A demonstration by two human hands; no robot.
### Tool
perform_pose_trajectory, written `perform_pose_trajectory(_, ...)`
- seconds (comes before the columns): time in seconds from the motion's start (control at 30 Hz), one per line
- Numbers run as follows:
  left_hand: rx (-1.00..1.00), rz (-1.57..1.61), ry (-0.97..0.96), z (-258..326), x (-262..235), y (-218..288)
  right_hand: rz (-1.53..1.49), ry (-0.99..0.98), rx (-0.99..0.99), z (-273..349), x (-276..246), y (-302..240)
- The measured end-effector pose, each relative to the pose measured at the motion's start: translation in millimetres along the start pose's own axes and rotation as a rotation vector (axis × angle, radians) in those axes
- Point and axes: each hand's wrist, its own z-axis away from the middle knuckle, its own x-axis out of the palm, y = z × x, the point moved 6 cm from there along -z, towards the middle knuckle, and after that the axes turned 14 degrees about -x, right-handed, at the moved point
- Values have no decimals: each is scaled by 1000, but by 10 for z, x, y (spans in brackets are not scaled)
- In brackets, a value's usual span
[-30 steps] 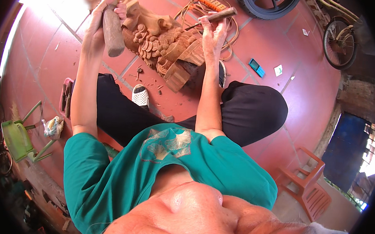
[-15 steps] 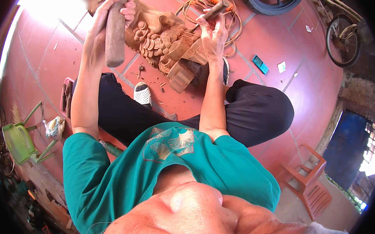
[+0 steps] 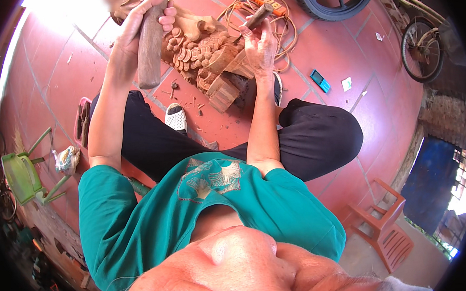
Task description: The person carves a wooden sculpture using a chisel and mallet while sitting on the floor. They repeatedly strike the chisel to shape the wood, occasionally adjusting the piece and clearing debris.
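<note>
A brown wood carving (image 3: 196, 52) with scale-like relief and a blocky base lies on the tiled floor in front of me. My left hand (image 3: 136, 26) is shut around a long wooden mallet (image 3: 150, 58), raised above the carving's left part. Beside the carving's right side, my right hand (image 3: 260, 46) grips a chisel (image 3: 259, 16) by its wooden handle. The chisel is tilted, and its thin blade slopes down toward the carved surface. Whether the tip touches the wood I cannot tell.
Wood chips (image 3: 175, 86) lie near my white shoe (image 3: 176, 119). Beyond the chisel are an orange power strip (image 3: 266, 1) with coiled cable and a wheel (image 3: 331, 3). A blue phone (image 3: 320, 80) rests at right. A green chair (image 3: 22, 175) and pink tool basket (image 3: 82, 120) stand left.
The mallet in my left hand has shifted slightly right, its lower end a little lower. My right hand and the chisel appear a bit further left; the whole view has shifted slightly too.
</note>
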Motion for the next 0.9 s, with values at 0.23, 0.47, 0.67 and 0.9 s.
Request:
perform_pose_trajectory(0.23, 109, -437, 188, 70, 247, -48, 112, -10, -91, 2, 13, -55)
perform_pose_trajectory(0.47, 434, -970, 479, 195, 521, 17, 52, 17, -77, 8, 7, -59)
perform_pose_trajectory(0.67, 786, -1277, 626, 299, 668, -31, 28, -34, -67, 12, 18, -149)
perform_pose_trajectory(0.9, 762, -1350, 587, 396, 805, -138, -70, -30, 17, 16, 23, -130)
